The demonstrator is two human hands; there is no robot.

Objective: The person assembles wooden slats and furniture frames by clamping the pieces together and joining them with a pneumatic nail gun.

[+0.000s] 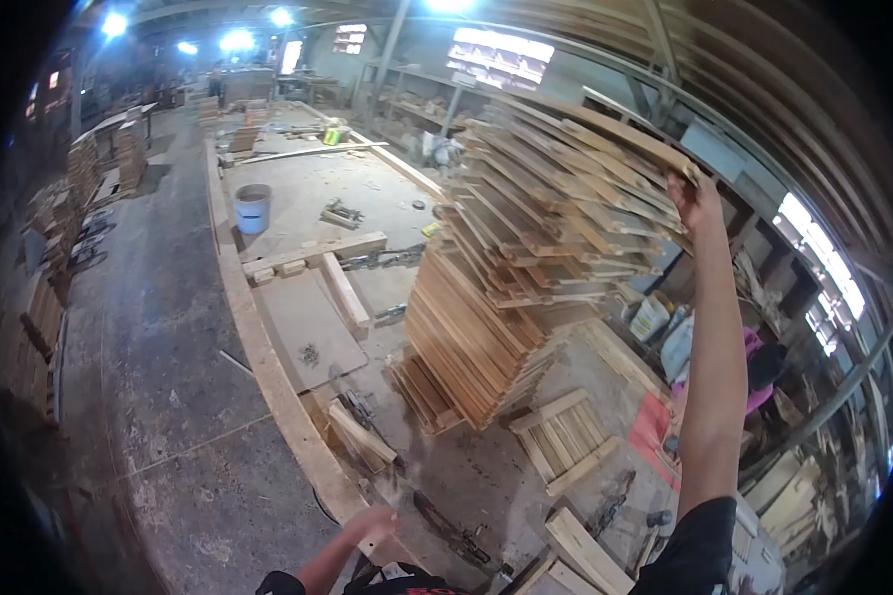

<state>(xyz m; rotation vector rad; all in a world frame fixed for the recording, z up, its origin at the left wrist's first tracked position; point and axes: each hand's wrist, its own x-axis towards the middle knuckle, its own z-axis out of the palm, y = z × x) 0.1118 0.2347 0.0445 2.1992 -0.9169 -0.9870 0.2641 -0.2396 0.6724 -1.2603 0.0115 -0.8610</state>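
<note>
A tall stack of slatted wooden panels (476, 327) rises in front of me, its upper layers fanned out unevenly. My right hand (697, 203) is raised at the stack's upper right, fingers closed around the end of the top wooden panel (615, 129). Low in the view, my left hand (372, 526) is beside the worktable's wooden edge rail (303, 451); motion smears its fingers. A small slatted wooden panel (566, 441) lies flat on the table right of the stack's foot.
A bucket (252, 210) and loose wood pieces sit farther along the table. Metal clamps (451, 531) lie near its front. To the right, a person in pink (759, 367) is partly visible behind my arm. A concrete aisle (169, 347) runs along the left, with wood stacks (129, 149) beyond.
</note>
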